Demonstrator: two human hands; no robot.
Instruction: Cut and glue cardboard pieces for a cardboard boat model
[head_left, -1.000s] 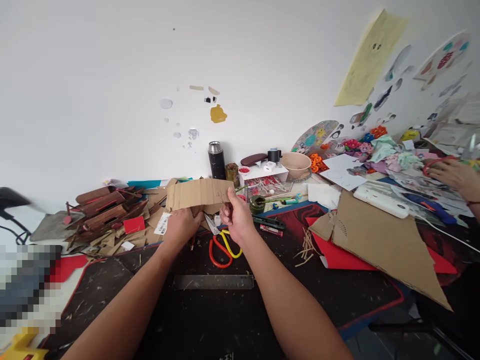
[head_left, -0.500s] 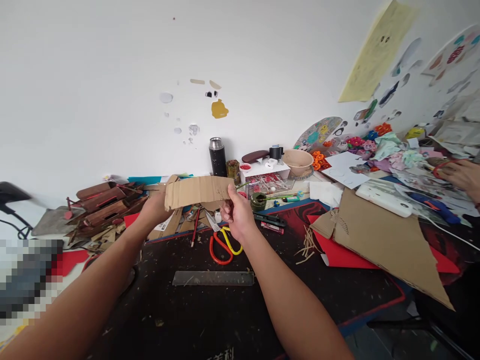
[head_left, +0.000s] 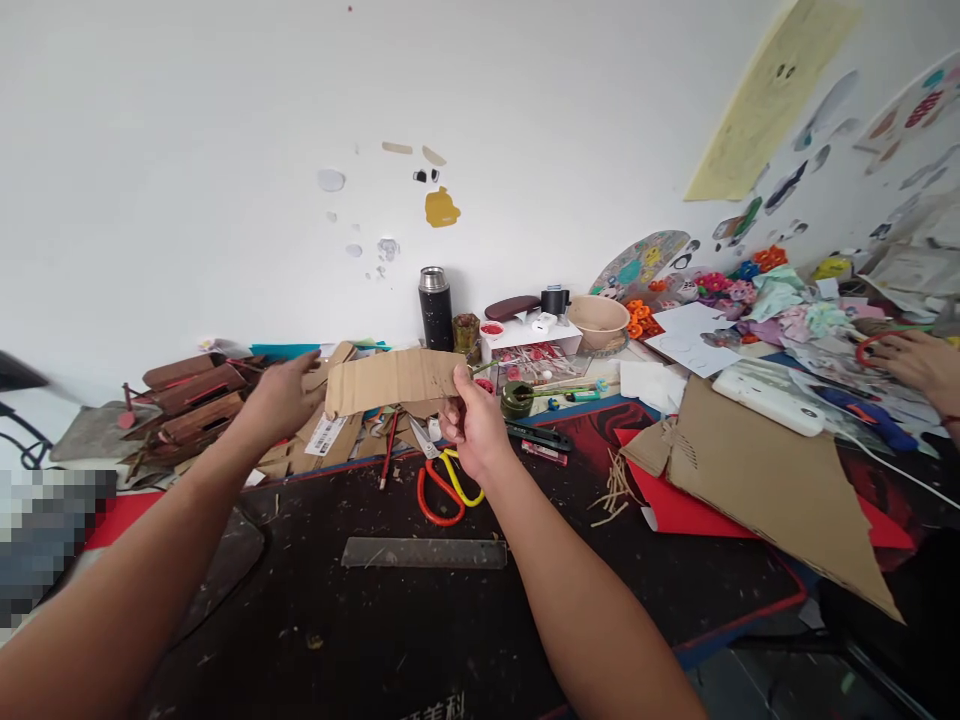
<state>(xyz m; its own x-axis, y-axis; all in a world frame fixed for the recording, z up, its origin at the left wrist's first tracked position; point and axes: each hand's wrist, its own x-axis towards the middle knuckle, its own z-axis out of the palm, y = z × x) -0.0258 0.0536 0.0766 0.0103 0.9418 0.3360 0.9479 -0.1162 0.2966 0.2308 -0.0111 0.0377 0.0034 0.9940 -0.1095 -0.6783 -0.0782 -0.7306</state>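
One strip of brown cardboard (head_left: pixel 394 382) at the centre of the frame, pinched between thumb and fingers of the right hand (head_left: pixel 478 432), with the left hand (head_left: pixel 281 398), fingers extended, just beside its left end (contact not discernible), and, lower down, red-and-yellow-handled scissors (head_left: pixel 448 485) and a clear ruler (head_left: pixel 424 553).

A handicraft workshop corner, by the look of it: just below the right fingers (head_left: pixel 466 388) lie metal-bladed scissors with one red and one yellow handle (head_left: pixel 441 521), and farther down a clear flat ruler (head_left: pixel 424 553) on a speckled black mat (head_left: pixel 420 630). Dark brown box-shaped models (head_left: pixel 202 390) sit well left of the fingers, orange flower-like pieces (head_left: pixel 642 319) and crumpled pastel paper (head_left: pixel 776 295) well right, and flat gold and grey shapes (head_left: pixel 441 208) dot the white wall (head_left: pixel 187 180) beyond.
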